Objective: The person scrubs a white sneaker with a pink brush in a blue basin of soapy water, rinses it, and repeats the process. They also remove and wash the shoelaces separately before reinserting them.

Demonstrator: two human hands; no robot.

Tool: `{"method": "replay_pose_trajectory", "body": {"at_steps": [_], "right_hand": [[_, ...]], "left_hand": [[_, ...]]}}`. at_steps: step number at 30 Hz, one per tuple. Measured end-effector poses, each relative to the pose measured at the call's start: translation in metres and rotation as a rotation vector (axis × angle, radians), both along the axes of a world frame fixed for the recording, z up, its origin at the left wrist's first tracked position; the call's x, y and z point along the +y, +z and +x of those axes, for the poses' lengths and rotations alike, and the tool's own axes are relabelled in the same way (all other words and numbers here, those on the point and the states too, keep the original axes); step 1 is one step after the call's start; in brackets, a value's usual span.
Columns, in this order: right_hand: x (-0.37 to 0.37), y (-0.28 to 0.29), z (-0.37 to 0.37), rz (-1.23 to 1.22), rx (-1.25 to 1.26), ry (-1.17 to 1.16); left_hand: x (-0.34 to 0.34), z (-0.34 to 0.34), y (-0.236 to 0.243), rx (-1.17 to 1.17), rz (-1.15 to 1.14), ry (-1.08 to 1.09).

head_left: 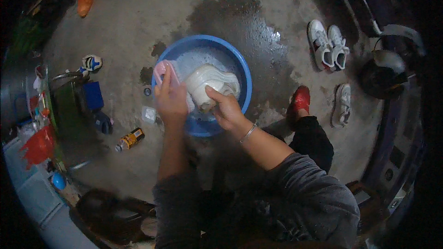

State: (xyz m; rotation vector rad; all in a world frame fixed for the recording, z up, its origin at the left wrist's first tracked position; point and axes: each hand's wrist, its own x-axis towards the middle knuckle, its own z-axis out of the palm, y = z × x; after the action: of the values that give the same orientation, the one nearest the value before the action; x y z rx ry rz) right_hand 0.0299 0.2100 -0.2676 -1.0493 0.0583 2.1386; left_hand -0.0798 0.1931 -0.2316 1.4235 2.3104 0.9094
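Lying on the floor well to the left of my grip are a blue-and-white shoe (93, 62) and, somewhat nearer, a bottle (131, 139) with a yellow and dark label. My left hand (171, 101), a little blurred, is closed on a pink brush (174, 77), its fingers laid along the back. Just right of those fingers, between my two hands, is the white shoe (205, 80); I cannot tell whether the brush touches it. My right hand (227, 109) has it gripped from the near right side, thumb pressed on top, a bracelet (248, 133) on the wrist behind. Below both hands sits the blue basin (248, 71), with sudsy water (196, 56) beyond my grip. Farther right are my red shoe (302, 99), then a white pair (326, 48) and, nearer me, a single pale shoe (342, 105).
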Motion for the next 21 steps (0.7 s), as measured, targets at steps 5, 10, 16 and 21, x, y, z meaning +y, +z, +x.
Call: {"method": "replay_pose_trajectory", "body": {"at_steps": [5, 10, 16, 21], "right_hand": [[0.020, -0.045, 0.005, -0.206, -0.041, 0.117], [0.015, -0.050, 0.003, -0.026, -0.062, 0.011], [0.008, -0.050, -0.008, -0.037, -0.006, -0.209], [0.025, -0.009, 0.017, -0.142, -0.143, 0.001]], "left_hand": [[-0.022, 0.035, -0.045, 0.300, -0.035, -0.299], [-0.005, 0.013, -0.046, 0.121, -0.275, -0.317], [0.033, 0.014, -0.032, 0.097, -0.171, -0.176], [-0.020, 0.050, -0.016, 0.029, -0.140, -0.272]]}}
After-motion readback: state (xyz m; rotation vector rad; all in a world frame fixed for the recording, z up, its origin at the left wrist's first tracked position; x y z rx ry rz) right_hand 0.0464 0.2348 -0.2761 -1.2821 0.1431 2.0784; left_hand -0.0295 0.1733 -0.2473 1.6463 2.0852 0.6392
